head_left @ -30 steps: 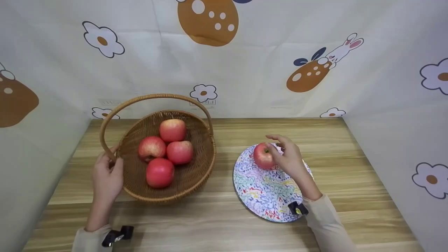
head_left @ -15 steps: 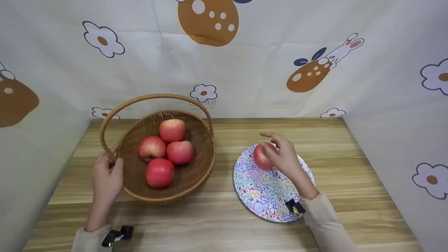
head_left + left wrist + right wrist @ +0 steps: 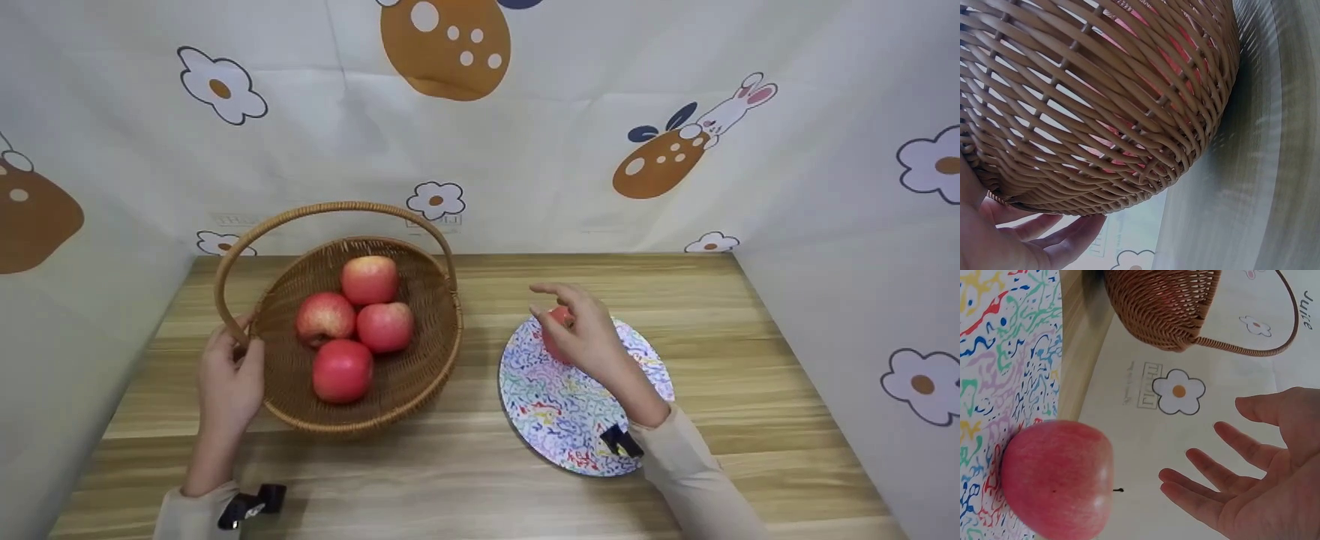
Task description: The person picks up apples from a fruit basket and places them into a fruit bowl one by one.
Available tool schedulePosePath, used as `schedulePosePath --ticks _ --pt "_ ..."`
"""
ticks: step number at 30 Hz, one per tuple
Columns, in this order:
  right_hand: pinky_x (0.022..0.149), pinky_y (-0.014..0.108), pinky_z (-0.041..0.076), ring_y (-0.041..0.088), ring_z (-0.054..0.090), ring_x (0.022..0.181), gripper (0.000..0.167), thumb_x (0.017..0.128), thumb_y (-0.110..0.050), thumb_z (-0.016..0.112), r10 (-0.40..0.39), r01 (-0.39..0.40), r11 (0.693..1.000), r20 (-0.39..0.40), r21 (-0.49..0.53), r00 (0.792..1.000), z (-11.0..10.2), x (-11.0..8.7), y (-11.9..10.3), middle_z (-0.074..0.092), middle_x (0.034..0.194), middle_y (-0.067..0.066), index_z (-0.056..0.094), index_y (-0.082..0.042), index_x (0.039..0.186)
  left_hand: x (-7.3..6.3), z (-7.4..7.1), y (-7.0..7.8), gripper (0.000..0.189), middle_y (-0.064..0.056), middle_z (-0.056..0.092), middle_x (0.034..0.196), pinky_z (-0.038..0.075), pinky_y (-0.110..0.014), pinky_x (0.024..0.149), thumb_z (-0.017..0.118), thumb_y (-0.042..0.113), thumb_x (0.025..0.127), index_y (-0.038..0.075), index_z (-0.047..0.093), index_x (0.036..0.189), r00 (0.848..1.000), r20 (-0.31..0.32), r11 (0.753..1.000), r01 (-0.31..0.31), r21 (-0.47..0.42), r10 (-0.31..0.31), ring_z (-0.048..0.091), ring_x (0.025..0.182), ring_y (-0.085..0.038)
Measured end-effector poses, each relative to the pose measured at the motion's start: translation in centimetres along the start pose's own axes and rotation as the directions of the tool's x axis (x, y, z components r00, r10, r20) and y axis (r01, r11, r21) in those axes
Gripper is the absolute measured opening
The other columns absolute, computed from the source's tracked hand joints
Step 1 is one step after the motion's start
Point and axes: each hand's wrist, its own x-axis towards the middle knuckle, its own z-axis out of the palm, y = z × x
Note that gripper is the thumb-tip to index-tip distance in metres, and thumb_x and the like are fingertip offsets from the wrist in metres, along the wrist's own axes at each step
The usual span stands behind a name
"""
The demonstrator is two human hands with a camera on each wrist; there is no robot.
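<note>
My left hand [image 3: 232, 384] grips the left rim of a wicker basket [image 3: 429, 319] where its arched handle joins. In the left wrist view, those fingers [image 3: 1072, 242] lie against the woven side [image 3: 1044, 124]. Several red apples [image 3: 343, 371] sit inside the basket. To its right, my right hand [image 3: 592, 337] hovers over a single red apple [image 3: 553, 349] on a round plate [image 3: 525, 420] with a multicoloured squiggle pattern. In the right wrist view, the fingers are spread and bent a little, apart from that apple [image 3: 1055, 478], whose stem shows. From above, the hand hides part of it.
Basket and plate stand on a wood-grain table [image 3: 480, 487], with a strip of tabletop between them. A pale printed curtain [image 3: 570, 150] with flowers and rabbits encloses the back and both sides. The basket's handle [image 3: 345, 206] arches up above its rim.
My right hand has moved left over the apple on the plate, and its fingers remain spread. The left hand, the basket and its apples have stayed in place.
</note>
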Motion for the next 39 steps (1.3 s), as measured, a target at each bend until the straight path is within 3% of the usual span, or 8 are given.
schedulePosePath --ticks 4,8,10,16,19,23,30,39 --pt "0.103 0.059 0.05 0.042 0.063 0.117 0.033 0.1 -0.013 0.071 -0.011 0.011 1.0 0.03 -0.005 1.0 0.4 0.1 -0.8 0.069 0.133 0.022 0.071 -0.002 0.131 0.1 0.0 -0.1 0.041 -0.028 0.062 0.133 0.041 -0.005 0.08 0.049 0.0 0.1 -0.013 0.061 0.137 1.0 -0.018 1.0 -0.006 0.01 0.006 0.056 0.102 -0.007" --pt "0.101 0.057 0.051 0.039 0.063 0.114 0.034 0.101 -0.014 0.071 -0.027 0.026 1.0 0.058 0.005 0.998 0.7 0.1 -1.5 0.069 0.134 0.019 0.07 -0.002 0.132 0.1 0.0 -0.1 0.041 -0.029 0.063 0.133 0.042 -0.004 0.079 0.051 -0.003 0.098 -0.014 0.063 0.135 0.999 -0.032 0.999 -0.026 0.018 0.027 0.06 0.103 -0.017" --pt "0.1 0.055 0.052 0.038 0.063 0.115 0.034 0.101 -0.015 0.071 -0.029 0.029 1.0 0.068 0.003 0.997 0.8 0.1 -1.9 0.069 0.135 0.018 0.07 -0.002 0.133 0.1 0.0 -0.1 0.041 -0.029 0.062 0.132 0.041 -0.004 0.078 0.051 -0.003 0.098 -0.013 0.063 0.135 0.999 -0.035 0.999 -0.026 0.026 0.027 0.06 0.101 -0.016" --pt "0.081 0.048 0.056 0.036 0.063 0.116 0.035 0.102 -0.018 0.071 -0.039 0.042 0.999 0.084 -0.029 0.996 1.2 0.0 -3.0 0.069 0.136 0.014 0.07 -0.007 0.134 0.0 0.0 -0.1 0.042 -0.028 0.059 0.133 0.041 -0.002 0.079 0.05 -0.002 0.099 -0.013 0.061 0.138 1.0 -0.026 1.0 0.007 0.028 -0.006 0.061 0.105 -0.024" --pt "0.089 0.052 0.057 0.037 0.064 0.119 0.034 0.101 -0.016 0.071 -0.07 0.072 0.997 0.092 -0.017 0.993 1.5 -0.1 -3.5 0.069 0.135 0.015 0.07 -0.005 0.133 0.0 0.1 -0.1 0.042 -0.028 0.058 0.135 0.04 -0.002 0.079 0.05 -0.002 0.099 -0.014 0.061 0.138 1.0 -0.023 1.0 0.012 0.027 -0.011 0.06 0.106 -0.028" --pt "0.109 0.055 0.048 0.038 0.06 0.128 0.034 0.101 -0.015 0.071 -0.107 0.106 0.994 0.115 0.012 0.988 2.0 -0.1 -4.0 0.068 0.135 0.018 0.07 -0.003 0.132 0.0 0.1 -0.1 0.043 -0.029 0.057 0.135 0.04 -0.003 0.08 0.049 -0.001 0.099 -0.014 0.06 0.138 1.0 -0.022 1.0 0.011 0.022 -0.011 0.06 0.108 -0.033" --pt "0.111 0.057 0.047 0.04 0.058 0.133 0.034 0.102 -0.02 0.069 -0.114 0.113 0.993 0.163 0.015 0.98 2.7 -0.2 -5.2 0.066 0.136 0.019 0.07 -0.004 0.132 -0.2 0.0 0.0 0.045 -0.032 0.05 0.138 0.038 -0.002 0.079 0.046 0.001 0.101 -0.016 0.056 0.142 0.999 0.018 0.999 0.035 -0.01 -0.034 0.057 0.117 -0.047" --pt "0.11 0.056 0.047 0.039 0.059 0.132 0.035 0.103 -0.02 0.068 -0.157 0.153 0.988 0.219 0.034 0.963 3.2 0.2 -6.5 0.067 0.135 0.018 0.069 -0.003 0.133 0.0 0.3 -0.1 0.045 -0.032 0.053 0.134 0.039 -0.002 0.08 0.048 -0.001 0.1 -0.012 0.057 0.143 1.0 -0.009 1.0 -0.01 -0.011 0.01 0.058 0.115 -0.045"
